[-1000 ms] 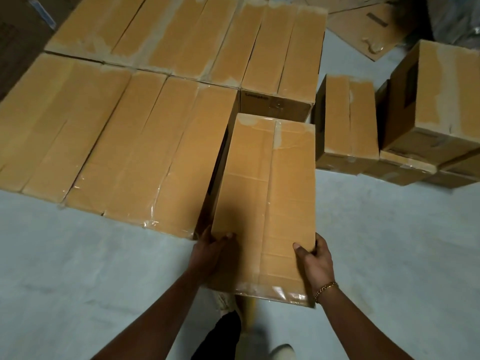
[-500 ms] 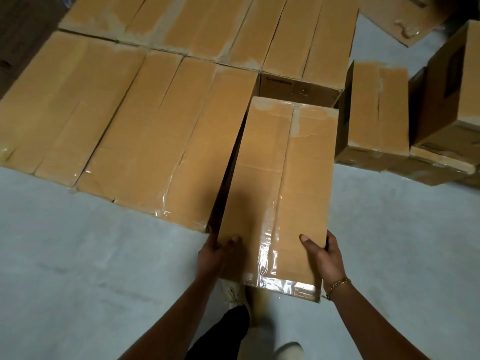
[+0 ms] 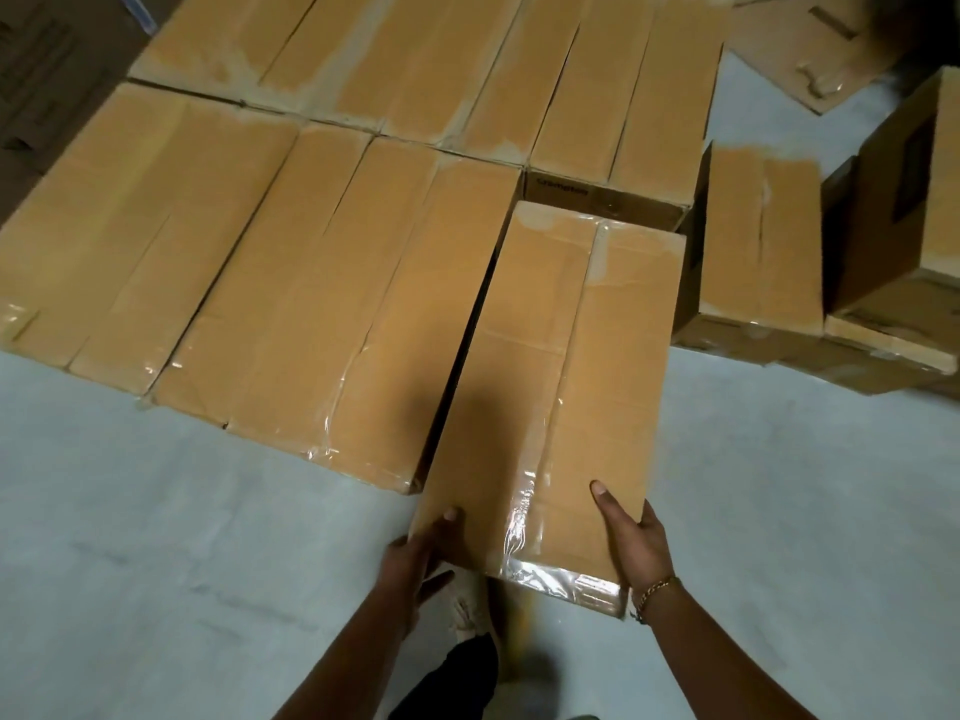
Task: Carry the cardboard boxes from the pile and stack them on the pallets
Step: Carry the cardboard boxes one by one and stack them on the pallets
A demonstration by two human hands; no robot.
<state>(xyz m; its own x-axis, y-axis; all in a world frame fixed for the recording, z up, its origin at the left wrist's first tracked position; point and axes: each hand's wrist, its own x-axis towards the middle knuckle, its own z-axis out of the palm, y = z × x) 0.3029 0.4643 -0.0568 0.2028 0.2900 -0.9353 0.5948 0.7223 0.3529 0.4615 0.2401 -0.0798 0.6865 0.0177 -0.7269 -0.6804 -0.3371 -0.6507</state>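
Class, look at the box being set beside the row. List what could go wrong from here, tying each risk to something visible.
1. The left hand grips the held box on the side facing the neighbouring box. The gap there is narrow, so fingers may get pinched.
2. The person's shoe shows right by the box's near end, so a slip could drop it on the foot.

Of my right hand only the thumb shows; its fingers are hidden behind the side of the long tan tape-sealed cardboard box. My left hand has its fingers partly under the near corner. The dark print on a back-row box is too blurred to read. The right edge cuts off the tall brown cardboard box.
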